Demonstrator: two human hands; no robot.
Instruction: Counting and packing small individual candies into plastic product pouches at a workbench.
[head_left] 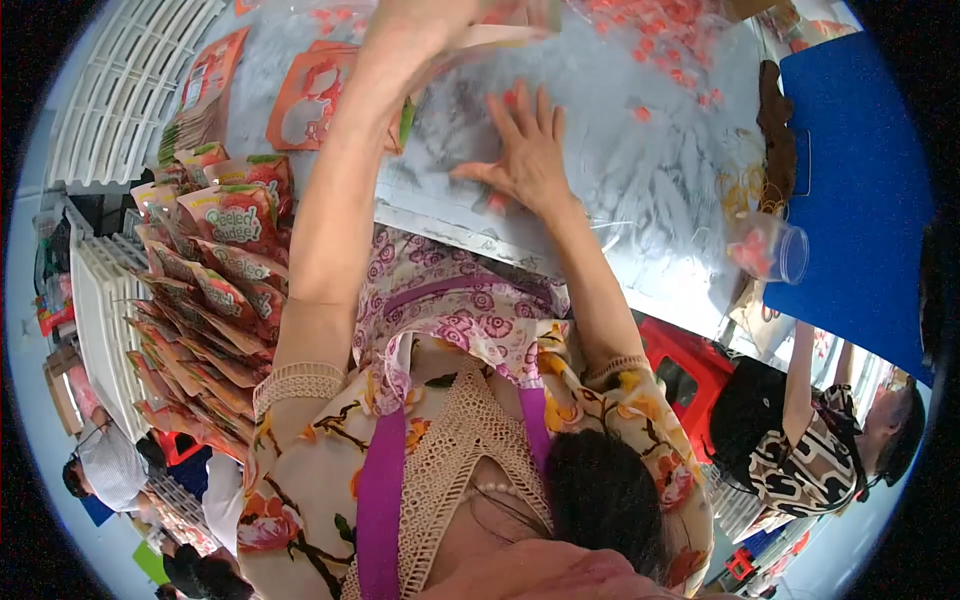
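At the top edge is my left hand [425,25], partly cut off and smeared by motion, its fingers hidden. A blurred, pale-edged packet or container [505,28] lies against it; whether the hand grips this does not show. My right hand [528,158] rests palm down on the grey table [640,230], fingers spread. Small red wrapped pieces [510,98] lie by its fingertips, and another red piece [497,202] sits near the wrist. Beneath and beside my left forearm are flat red pouches [305,100] with clear windows.
Many filled red pouches [235,225] stand in rows at the left, beside white plastic racks [125,90]. Red pieces [665,45] are heaped at the far right. A clear cup [775,250] and a blue board [860,190] stand at the right. Other people [830,440] are nearby.
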